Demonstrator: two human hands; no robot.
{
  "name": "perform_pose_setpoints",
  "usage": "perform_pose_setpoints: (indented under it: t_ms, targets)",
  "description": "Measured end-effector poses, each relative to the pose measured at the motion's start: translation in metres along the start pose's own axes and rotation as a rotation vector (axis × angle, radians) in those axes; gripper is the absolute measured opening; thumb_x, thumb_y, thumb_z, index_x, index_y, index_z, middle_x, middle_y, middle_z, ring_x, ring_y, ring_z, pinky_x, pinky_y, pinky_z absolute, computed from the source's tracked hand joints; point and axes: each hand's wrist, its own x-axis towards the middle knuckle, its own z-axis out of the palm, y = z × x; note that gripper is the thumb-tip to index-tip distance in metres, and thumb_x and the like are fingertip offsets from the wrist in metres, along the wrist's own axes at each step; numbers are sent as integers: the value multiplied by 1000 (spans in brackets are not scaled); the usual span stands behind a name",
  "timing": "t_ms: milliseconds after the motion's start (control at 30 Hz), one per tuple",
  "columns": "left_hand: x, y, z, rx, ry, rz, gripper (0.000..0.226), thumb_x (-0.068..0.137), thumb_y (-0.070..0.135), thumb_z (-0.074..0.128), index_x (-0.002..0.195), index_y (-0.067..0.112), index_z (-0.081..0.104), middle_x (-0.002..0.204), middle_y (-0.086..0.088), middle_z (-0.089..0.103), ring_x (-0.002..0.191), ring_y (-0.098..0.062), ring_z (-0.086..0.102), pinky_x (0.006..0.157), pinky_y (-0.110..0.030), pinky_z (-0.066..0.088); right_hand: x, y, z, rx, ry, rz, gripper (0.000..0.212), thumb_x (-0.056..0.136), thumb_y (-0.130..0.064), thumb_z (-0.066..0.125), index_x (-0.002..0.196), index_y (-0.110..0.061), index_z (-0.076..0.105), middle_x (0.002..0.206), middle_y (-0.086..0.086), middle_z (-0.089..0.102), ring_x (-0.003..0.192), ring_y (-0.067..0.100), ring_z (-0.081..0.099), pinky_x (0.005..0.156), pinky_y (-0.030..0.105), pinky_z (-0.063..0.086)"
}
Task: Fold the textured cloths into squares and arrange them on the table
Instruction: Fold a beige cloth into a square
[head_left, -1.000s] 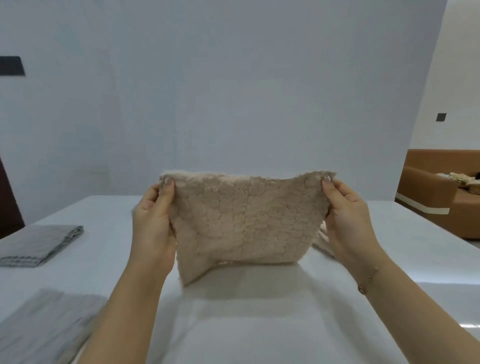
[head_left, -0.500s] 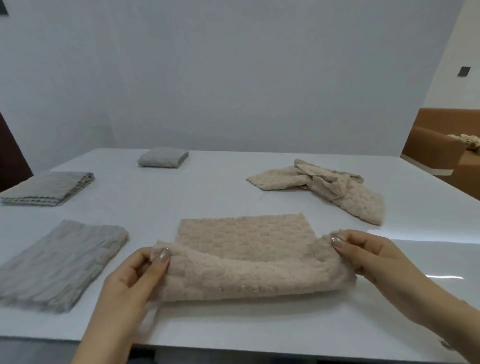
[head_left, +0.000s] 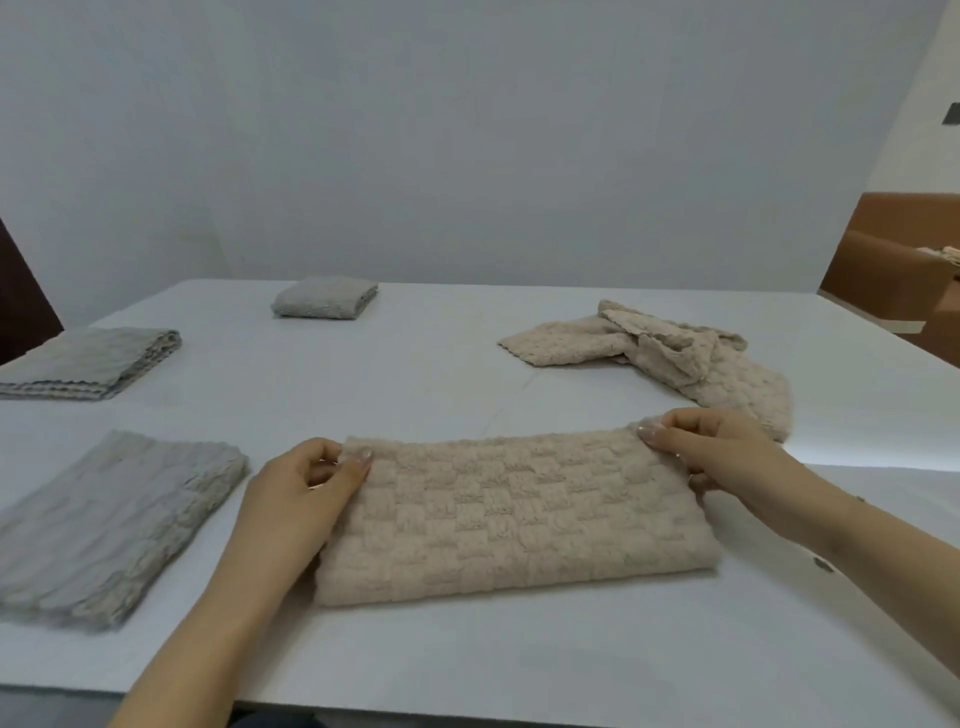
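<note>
A beige textured cloth (head_left: 519, 514) lies folded in half on the white table (head_left: 415, 374), a wide rectangle with its fold toward me. My left hand (head_left: 306, 488) pinches its far left corner. My right hand (head_left: 711, 447) pinches its far right corner. Both corners rest down on the table. A crumpled beige cloth (head_left: 675, 358) lies unfolded at the far right. Three grey cloths lie folded: one at near left (head_left: 104, 525), one at the left edge (head_left: 88, 358), one small one at the back (head_left: 324, 296).
The table's near edge runs just below my forearms. A white wall stands behind the table. A brown sofa (head_left: 904, 270) sits off to the right, beyond the table's right edge.
The beige cloth was held up in the air, then lowered and folded away from me. Both hands carried the near edge forward onto the far edge, so the cloth now lies doubled.
</note>
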Motion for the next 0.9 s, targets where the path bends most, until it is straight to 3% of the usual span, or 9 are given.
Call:
perform_pose_setpoints:
  t_ms: [167, 300, 367, 500, 733, 900]
  targets:
    - [13, -7, 7, 111, 23, 9, 21, 88, 36, 62, 75, 19, 64, 60, 8, 69, 42, -1, 52, 50, -28, 38, 24, 3, 4, -128, -49, 57, 30, 87, -33, 65, 74, -7, 60, 46, -1, 48, 37, 15, 39, 37, 22, 33]
    - [21, -9, 4, 203, 29, 36, 24, 87, 37, 63, 74, 17, 63, 59, 2, 68, 36, -6, 47, 41, -21, 40, 35, 4, 0, -181, -99, 87, 40, 87, -36, 65, 80, 3, 58, 49, 11, 54, 31, 22, 42, 34, 20, 35]
    - [23, -10, 3, 211, 26, 28, 26, 86, 39, 64, 73, 17, 63, 58, 0, 67, 35, -8, 48, 36, -17, 38, 40, 5, -2, -169, -105, 103, 37, 87, -34, 64, 75, 0, 57, 46, 13, 52, 27, 20, 39, 32, 18, 32]
    - [26, -9, 6, 263, 40, 39, 24, 84, 41, 65, 72, 20, 61, 55, 2, 64, 32, -9, 48, 41, -24, 41, 46, 11, -1, -175, -73, 106, 34, 87, -37, 63, 73, -6, 57, 42, 13, 49, 29, 21, 35, 31, 17, 28]
    - [28, -11, 11, 395, 77, 18, 28, 84, 50, 60, 69, 26, 59, 57, 12, 61, 42, -13, 53, 49, -38, 49, 48, 15, 5, -280, 35, 54, 35, 89, -40, 60, 79, -6, 62, 39, 2, 48, 29, 20, 39, 33, 16, 31]
    - [29, -11, 16, 555, 90, 57, 27, 87, 50, 55, 71, 29, 55, 63, 10, 61, 56, -11, 56, 51, -30, 41, 48, 17, 9, -360, 87, 7, 33, 91, -40, 57, 77, -11, 61, 34, -6, 48, 27, 14, 41, 34, 19, 35]
